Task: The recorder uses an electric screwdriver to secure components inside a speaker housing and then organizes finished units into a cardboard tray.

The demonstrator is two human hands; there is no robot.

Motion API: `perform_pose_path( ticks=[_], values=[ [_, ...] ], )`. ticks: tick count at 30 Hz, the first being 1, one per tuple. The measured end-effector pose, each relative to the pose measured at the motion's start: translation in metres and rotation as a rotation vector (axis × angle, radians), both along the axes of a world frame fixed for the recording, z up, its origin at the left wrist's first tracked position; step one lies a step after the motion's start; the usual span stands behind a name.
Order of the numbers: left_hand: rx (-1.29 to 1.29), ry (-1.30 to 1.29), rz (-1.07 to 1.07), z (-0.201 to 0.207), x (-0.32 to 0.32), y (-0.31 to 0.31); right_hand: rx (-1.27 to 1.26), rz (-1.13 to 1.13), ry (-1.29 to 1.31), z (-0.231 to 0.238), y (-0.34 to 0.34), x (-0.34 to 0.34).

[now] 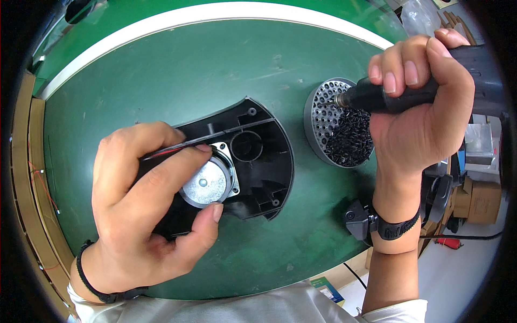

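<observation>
My left hand (145, 199) is closed around a round silver speaker (204, 182) with a square metal frame. The speaker sits in a black plastic housing (269, 161), which the same hand steadies on the green table. A red wire (164, 153) runs along the housing beside my fingers. In my right hand (425, 97) is a black electric screwdriver (396, 97), lying almost level. Its bit reaches over a round grey screw tray (313, 132) with a perforated plate and a heap of small black screws (350, 137). Whether a screw is on the tip is too small to tell.
A curved white strip (215, 12) borders the green table (161, 70) at the back. Cardboard edging (37, 177) with thin wires stands at the left. To the right are a cardboard box (484, 202), clear plastic bins (479, 145), a black cable and a red-handled item (448, 243).
</observation>
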State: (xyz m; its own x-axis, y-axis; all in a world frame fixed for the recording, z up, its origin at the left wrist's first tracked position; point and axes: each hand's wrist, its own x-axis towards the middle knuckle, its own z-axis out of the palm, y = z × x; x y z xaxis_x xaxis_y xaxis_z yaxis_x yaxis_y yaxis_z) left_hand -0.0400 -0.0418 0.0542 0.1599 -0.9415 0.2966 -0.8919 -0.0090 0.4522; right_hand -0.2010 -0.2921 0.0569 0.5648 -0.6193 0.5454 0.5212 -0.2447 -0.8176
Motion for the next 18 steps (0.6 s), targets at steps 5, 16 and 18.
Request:
perform_pose_path(
  ticks=[5, 16, 18],
  values=[
    [-0.019, -0.057, -0.031, 0.001, 0.004, 0.006, -0.05, -0.005, 0.006, -0.001, 0.009, 0.007],
    [-0.09, -0.021, -0.009, -0.013, 0.008, 0.012, -0.091, 0.036, -0.032, 0.0, 0.016, 0.005],
    [-0.137, -0.002, -0.012, -0.016, 0.007, 0.011, -0.04, 0.043, -0.052, 0.026, 0.028, -0.006]
  ],
)
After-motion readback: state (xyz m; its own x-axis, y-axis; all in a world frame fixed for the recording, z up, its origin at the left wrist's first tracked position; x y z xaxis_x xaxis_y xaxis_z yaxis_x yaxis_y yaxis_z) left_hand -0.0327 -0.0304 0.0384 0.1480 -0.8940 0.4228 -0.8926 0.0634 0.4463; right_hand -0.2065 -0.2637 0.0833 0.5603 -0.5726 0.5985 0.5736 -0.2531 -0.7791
